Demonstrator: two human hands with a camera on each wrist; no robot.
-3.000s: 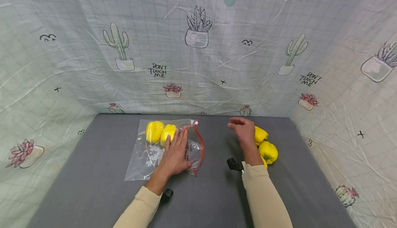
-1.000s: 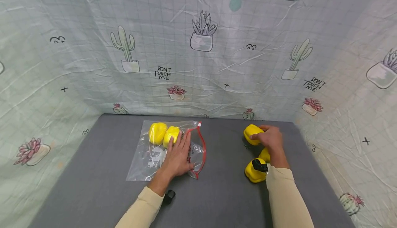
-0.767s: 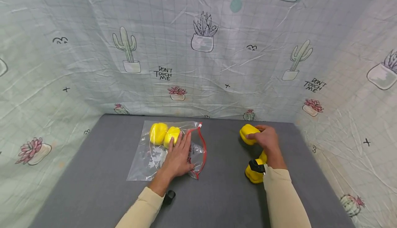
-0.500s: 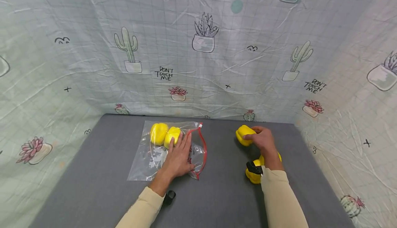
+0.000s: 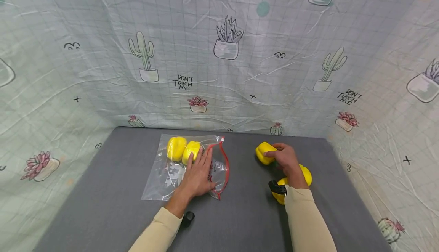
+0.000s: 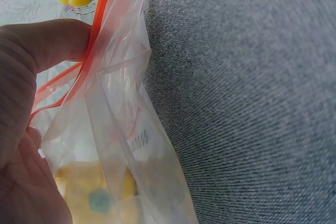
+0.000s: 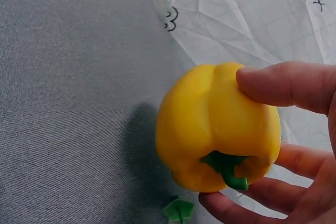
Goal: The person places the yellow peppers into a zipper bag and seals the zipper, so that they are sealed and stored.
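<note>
My left hand (image 5: 198, 175) lies with straight fingers on a clear plastic zip bag (image 5: 154, 183) at the left of the table. Two yellow bell peppers, one farther left (image 5: 176, 149) and one by the fingertips (image 5: 191, 152), sit inside it. In the left wrist view the thumb (image 6: 60, 40) touches the bag's red zip edge (image 6: 97, 30). Right of the bag, my right hand (image 5: 288, 162) grips another yellow bell pepper (image 7: 194, 114) between thumb and fingers. Its green stem (image 7: 228, 171) faces the right wrist camera, and a shadow shows beside it on the table.
Two more yellow bell peppers, one right of my right wrist (image 5: 306, 174) and one partly behind the wrist camera (image 5: 278, 198), rest on the grey table (image 5: 240, 221). A loose green stem piece (image 7: 178, 209) lies below the held pepper. Printed cloth (image 5: 219, 80) walls the table's back and sides.
My right hand, which held nothing at first, has taken hold of a yellow bell pepper and moved it left toward the bag. The left hand stays on the bag.
</note>
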